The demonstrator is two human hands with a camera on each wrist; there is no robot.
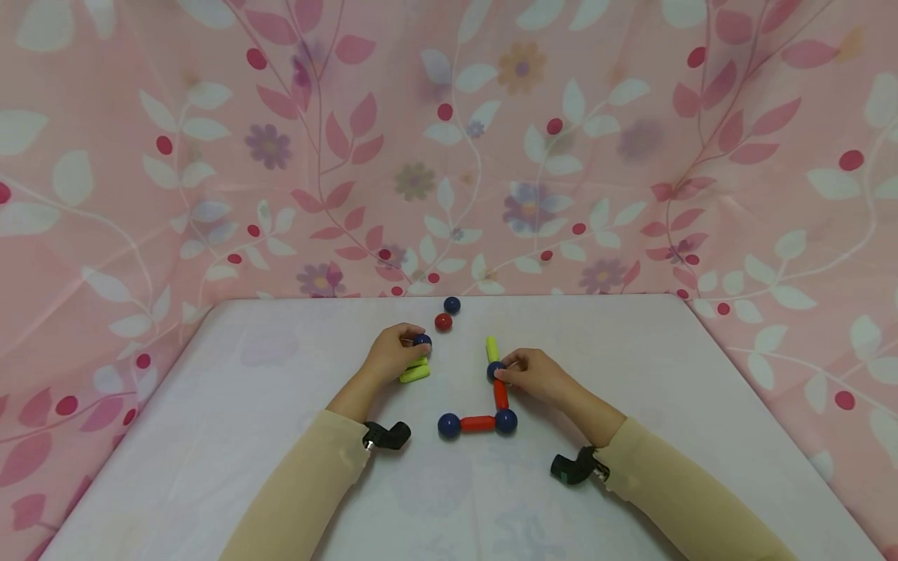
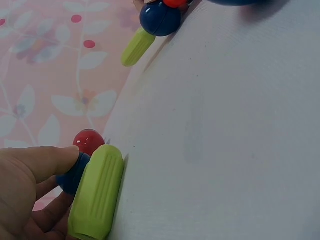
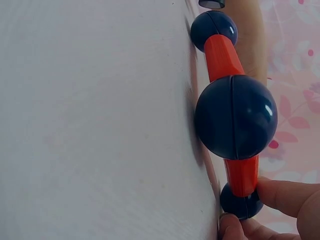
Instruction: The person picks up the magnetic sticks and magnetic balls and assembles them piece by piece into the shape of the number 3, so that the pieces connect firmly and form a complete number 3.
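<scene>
My left hand [image 1: 390, 354] pinches a dark blue ball [image 1: 422, 341] between thumb and fingers. Close beside it lie yellow-green rods [image 1: 415, 374], one of them large in the left wrist view [image 2: 97, 192]. My right hand [image 1: 539, 375] grips another blue ball [image 1: 495, 370] by thumb and fingertips. That ball joins a yellow-green rod [image 1: 493, 348] pointing away from me and a red rod [image 1: 501, 394] running toward me. The red rod meets a blue corner ball [image 3: 236, 117], from which a second red rod [image 1: 478, 423] leads left to a blue end ball [image 1: 449, 425].
A red ball [image 1: 443, 322] and a blue ball [image 1: 452, 305] sit near the far edge of the white-covered table [image 1: 596, 327]. Behind it hangs a pink flowered cloth [image 1: 491, 171]. Black wrist cameras [image 1: 388, 436] stick out from both sleeves.
</scene>
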